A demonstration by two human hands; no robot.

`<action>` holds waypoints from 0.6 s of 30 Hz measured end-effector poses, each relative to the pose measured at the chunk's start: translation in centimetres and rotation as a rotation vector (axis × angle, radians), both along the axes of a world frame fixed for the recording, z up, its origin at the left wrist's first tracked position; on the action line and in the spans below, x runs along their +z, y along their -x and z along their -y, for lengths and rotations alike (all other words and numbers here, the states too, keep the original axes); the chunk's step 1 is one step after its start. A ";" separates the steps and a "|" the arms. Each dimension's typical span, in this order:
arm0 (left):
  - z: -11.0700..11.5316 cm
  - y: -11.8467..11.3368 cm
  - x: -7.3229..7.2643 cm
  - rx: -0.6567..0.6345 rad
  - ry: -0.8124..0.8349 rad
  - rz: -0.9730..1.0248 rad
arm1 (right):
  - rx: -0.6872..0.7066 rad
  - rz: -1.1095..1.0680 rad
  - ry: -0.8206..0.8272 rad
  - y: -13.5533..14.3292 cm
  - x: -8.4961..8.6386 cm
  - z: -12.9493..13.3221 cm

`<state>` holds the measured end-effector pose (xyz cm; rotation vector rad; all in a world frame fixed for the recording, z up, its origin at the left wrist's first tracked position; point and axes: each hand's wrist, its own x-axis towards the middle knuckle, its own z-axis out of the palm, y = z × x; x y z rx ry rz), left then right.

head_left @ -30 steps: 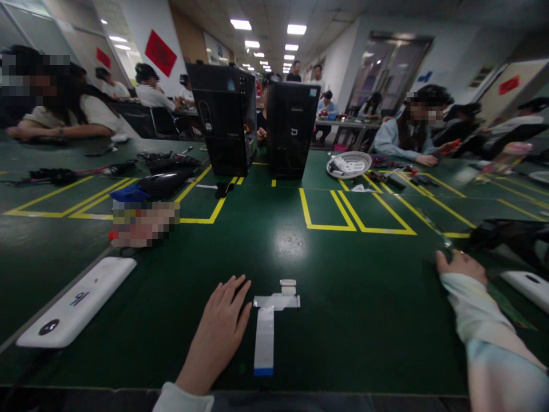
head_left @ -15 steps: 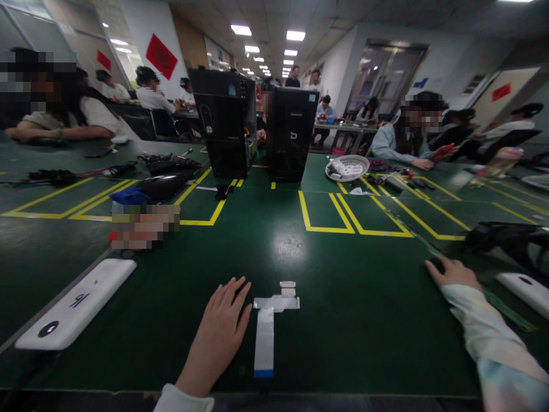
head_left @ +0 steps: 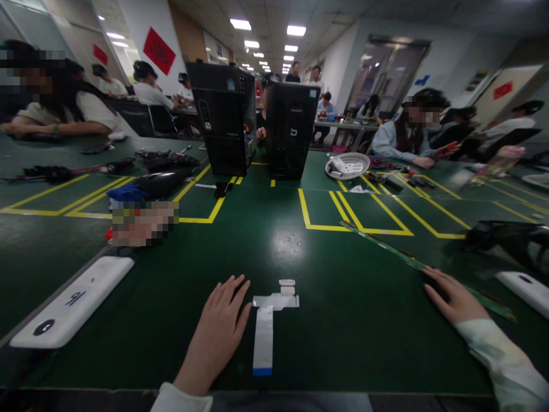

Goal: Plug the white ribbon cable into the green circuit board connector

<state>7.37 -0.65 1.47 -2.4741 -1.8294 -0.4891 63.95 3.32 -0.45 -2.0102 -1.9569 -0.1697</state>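
Observation:
My left hand (head_left: 218,326) lies palm down on the green table, fingers stretched out, with nothing in it. Just right of its fingertips lies a white flat ribbon cable (head_left: 263,337) with a blue end, joined to a crosswise strip and a small connector (head_left: 287,282). At the right, my right hand (head_left: 457,294) rests with its fingers over a long, thin green circuit board strip (head_left: 381,245). Its thumb is spread away from the fingers. The hand hides part of the strip, which shows on both sides of it.
White power-bank-like devices lie at the left (head_left: 72,303) and right edge (head_left: 525,292). Two black computer towers (head_left: 221,120) stand ahead. A white basket (head_left: 347,166), cables (head_left: 165,160) and yellow tape rectangles (head_left: 326,228) are farther back. Other people sit around.
The green circuit board strip has shifted left and nearer to me. My right hand has moved slightly nearer to me, its fingers now over the strip. My left hand and the ribbon cable stay put.

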 end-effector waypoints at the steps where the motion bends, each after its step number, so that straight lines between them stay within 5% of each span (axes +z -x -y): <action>1: 0.0 0.0 0.0 0.001 0.001 0.002 | -0.039 0.032 -0.021 0.0 0.0 0.1; 7: 0.1 0.0 0.0 -0.002 -0.006 0.013 | -0.342 0.106 0.064 -0.4 -0.7 0.7; 18: 0.0 0.1 -0.2 -0.002 -0.009 0.004 | 0.048 0.045 -0.018 1.4 -0.4 -0.3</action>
